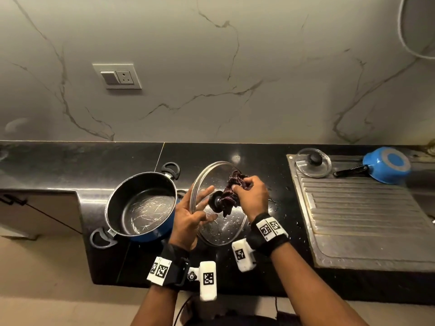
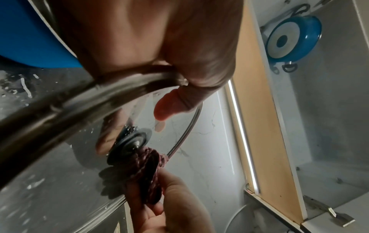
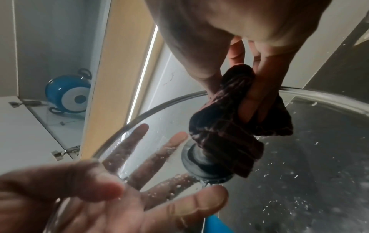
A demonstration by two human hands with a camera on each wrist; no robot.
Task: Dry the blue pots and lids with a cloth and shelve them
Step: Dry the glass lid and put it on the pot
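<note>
1. Large glass lid point(image 1: 220, 222): steel-rimmed, wet with droplets, held tilted on edge above the counter, black knob point(image 1: 215, 201) facing 3 o'clock.
2. Cloth point(image 1: 231, 194): dark maroon, bunched, pressed to the knob.
3. Blue pot point(image 1: 141, 207): upright at 9 o'clock of the lid, black interior.
4. Small glass lid point(image 1: 313, 162): flat, at 2 o'clock.
5. Blue saucepan point(image 1: 386, 165): inverted beside it.
6. Blue two-handled pot point(image 2: 293, 37): shelved overhead, upside down.

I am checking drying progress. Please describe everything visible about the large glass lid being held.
The large round clear glass lid has a metal rim and a black knob at its centre. Water droplets cover the glass. It is held tilted on edge above the black countertop. The left hand supports it, straight fingers behind the glass. The right hand presses a dark maroon cloth against the knob.
</note>
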